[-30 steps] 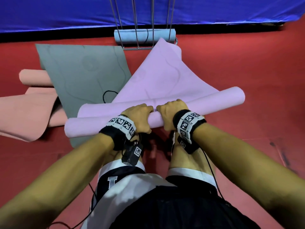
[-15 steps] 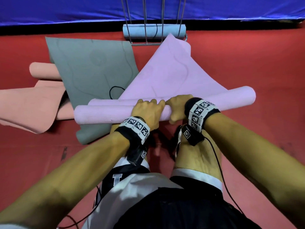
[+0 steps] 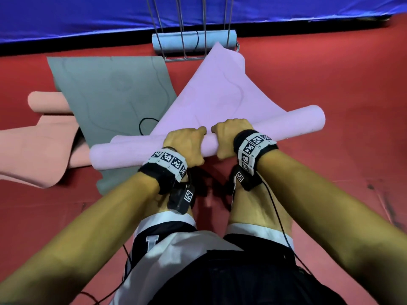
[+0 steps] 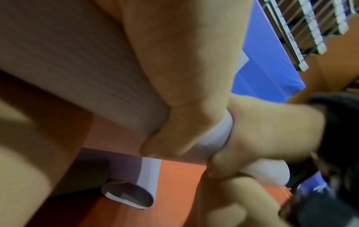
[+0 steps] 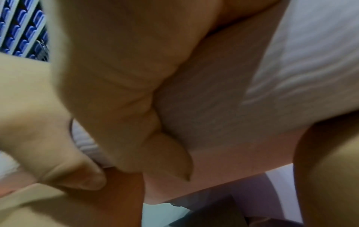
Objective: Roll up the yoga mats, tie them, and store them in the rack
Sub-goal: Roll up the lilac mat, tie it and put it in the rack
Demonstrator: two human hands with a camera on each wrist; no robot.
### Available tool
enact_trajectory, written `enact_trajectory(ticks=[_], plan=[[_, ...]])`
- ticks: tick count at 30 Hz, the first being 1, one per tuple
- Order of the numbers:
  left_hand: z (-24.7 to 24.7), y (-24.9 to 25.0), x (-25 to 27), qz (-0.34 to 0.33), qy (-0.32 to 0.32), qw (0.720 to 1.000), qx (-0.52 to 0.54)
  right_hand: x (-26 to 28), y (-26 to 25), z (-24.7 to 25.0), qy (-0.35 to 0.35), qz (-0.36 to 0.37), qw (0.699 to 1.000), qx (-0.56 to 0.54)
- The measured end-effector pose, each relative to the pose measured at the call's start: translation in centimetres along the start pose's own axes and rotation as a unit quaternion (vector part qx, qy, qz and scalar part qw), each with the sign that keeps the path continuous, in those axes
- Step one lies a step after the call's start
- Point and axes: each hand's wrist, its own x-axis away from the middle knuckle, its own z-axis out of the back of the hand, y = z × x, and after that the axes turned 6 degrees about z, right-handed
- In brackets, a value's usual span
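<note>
A lilac yoga mat lies on the red floor, its near part wound into a roll that runs from lower left to upper right. My left hand and right hand grip the roll side by side at its middle, fingers curled over the top, thumbs underneath. The unrolled part reaches back to the wire rack. In the left wrist view the left hand's fingers wrap the roll. The right wrist view, blurred, shows the right hand's fingers on the roll.
A grey mat lies flat at the left, partly under the lilac roll, with a black cord on it. A pink mat lies partly rolled at far left. A light blue rolled mat sits in the rack against a blue wall pad.
Both hands have turned the roll away from me, taking up more of the lilac mat. The roll now lies slightly farther from my knees.
</note>
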Motion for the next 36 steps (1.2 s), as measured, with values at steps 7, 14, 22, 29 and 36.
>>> enact_trajectory(ticks=[7,14,22,29,36], plan=[[1.6,-0.3,0.3,0.007,0.072,0.996,-0.06,0.0,-0.2,2.3,0.017,0.0,1.0,-0.015],[10.5,-2.0,-0.2,0.03,0.119,0.992,-0.04,2.3,1.9,6.1,0.275,0.002,0.955,0.111],[18.5,-2.6,3.0,0.007,0.157,0.988,-0.007,6.8,0.8,16.6,0.226,-0.005,0.968,0.105],[5.4,1.7,6.1,0.032,-0.115,0.993,0.01,9.6,-2.0,4.2,-0.044,0.035,0.998,0.04],[1.7,1.4,6.1,-0.03,-0.184,0.982,0.022,8.0,-2.6,0.9,-0.113,0.032,0.992,0.046]])
